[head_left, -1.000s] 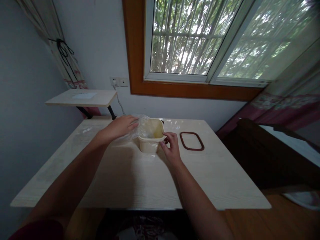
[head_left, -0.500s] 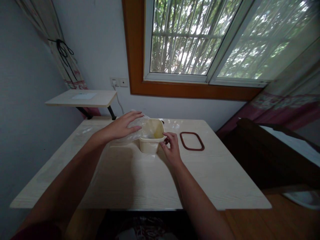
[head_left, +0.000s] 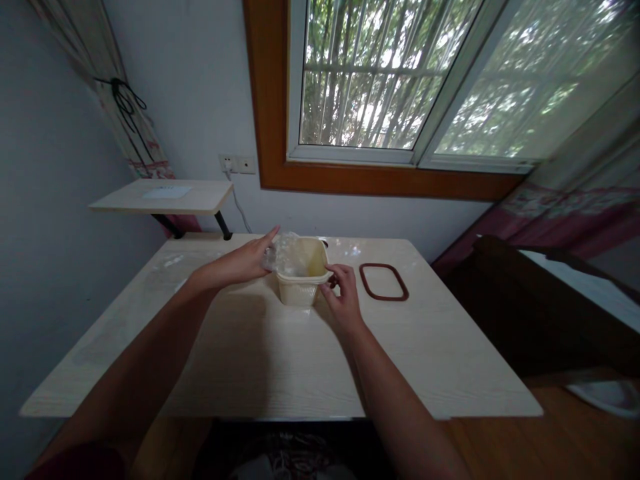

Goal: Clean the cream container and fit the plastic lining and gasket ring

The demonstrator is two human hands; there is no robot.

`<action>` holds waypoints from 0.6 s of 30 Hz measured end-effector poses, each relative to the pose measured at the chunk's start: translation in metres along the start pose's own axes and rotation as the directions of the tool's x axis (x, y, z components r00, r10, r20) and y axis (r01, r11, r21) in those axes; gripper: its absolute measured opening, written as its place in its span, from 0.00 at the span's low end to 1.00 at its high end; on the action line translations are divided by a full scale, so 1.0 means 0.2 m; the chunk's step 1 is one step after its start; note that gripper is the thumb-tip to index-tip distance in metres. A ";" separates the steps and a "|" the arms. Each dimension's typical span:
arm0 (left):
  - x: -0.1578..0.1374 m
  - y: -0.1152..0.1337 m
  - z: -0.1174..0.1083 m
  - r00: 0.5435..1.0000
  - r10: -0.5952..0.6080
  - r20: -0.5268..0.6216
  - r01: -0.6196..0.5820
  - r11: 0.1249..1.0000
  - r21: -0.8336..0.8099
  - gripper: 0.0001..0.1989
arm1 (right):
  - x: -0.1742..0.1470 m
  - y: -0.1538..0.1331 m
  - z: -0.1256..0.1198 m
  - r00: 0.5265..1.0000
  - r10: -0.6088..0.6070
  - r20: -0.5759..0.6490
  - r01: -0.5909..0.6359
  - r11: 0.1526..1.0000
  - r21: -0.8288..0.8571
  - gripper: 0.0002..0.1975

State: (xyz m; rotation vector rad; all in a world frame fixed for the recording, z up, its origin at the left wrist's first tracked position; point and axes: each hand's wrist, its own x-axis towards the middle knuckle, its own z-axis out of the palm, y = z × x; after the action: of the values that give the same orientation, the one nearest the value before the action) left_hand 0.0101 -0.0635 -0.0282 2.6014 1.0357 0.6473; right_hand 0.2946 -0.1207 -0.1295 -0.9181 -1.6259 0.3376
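A small cream plastic bin [head_left: 299,293] with ribbed sides stands upright on the table, its mouth facing up. A clear plastic bag [head_left: 284,252] lies partly inside the bin and bunches over its left rim. My left hand [head_left: 248,261] is at the left of the bin, closed on the bunched bag, with some fingertips hidden behind the plastic. At the bin's right side, my right hand [head_left: 343,293] pinches the rim between thumb and fingers. A brown rounded-square ring [head_left: 384,298] lies flat to the right of that hand.
The pale wooden table [head_left: 420,373] stretches beneath both arms. A raised shelf [head_left: 200,200] on black legs stands at the back left, below a wall socket [head_left: 237,164] with a plugged-in cord. Dark furniture [head_left: 550,313] is beyond the table's right edge.
My left hand has turned and lowered, drawing the loose bag from the left into a bunch at the bin's rim. My right hand, the bin and the ring have stayed put.
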 end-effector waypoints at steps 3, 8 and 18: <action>0.02 0.00 0.01 0.999 -0.035 -0.032 0.036 0.998 0.041 0.49 | 0.00 0.00 0.00 1.000 0.002 0.001 -0.002 1.000 -0.001 0.20; 0.01 0.01 0.00 0.998 -0.055 -0.027 0.058 0.990 0.130 0.43 | 0.00 0.00 0.00 1.000 0.000 -0.001 0.000 1.000 0.006 0.20; 0.00 -0.01 -0.01 1.000 -0.024 -0.010 0.025 0.988 0.155 0.36 | 0.00 -0.01 0.00 1.000 0.001 -0.001 -0.001 1.000 0.008 0.21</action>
State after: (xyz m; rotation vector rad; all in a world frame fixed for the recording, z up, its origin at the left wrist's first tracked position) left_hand 0.0091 -0.0625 -0.0275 2.7147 1.1616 0.5943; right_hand 0.2944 -0.1221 -0.1274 -0.9126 -1.6221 0.3441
